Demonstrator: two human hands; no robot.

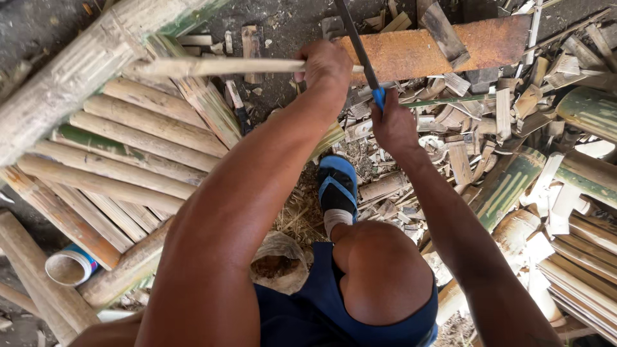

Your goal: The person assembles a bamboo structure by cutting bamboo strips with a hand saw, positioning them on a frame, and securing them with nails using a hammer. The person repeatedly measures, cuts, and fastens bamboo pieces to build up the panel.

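Bamboo work seen from above, looking down a person's own bare arms toward the ground. Left hand (326,64) is closed in a fist around a thin pale bamboo strip (212,67), which runs level from the hand out toward the left of the view. Right hand (393,125) is wrapped tightly round the blue handle of a long dark blade (357,45); the blade rises from that hand toward the top edge and crosses the bamboo strip just beside the left hand. Whether the edge is actually touching the strip cannot be told.

Behind both hands lies a flat, rust-orange plank (437,48) on the dark ground. Below the hands, between the forearms, a foot in a blue sandal (337,186) rests on straw and shavings, with a bent knee and dark blue shorts nearer the camera.

Left of the arms, split bamboo slats (122,167) lie side by side in a fanned stack, with a thick rough pole (77,77) slanting above them. A small round can (69,265) sits near the lower left corner. Right of the arms, offcuts and chips (488,128) cover the ground in a loose litter, with green-skinned pieces (588,109) at the far right.
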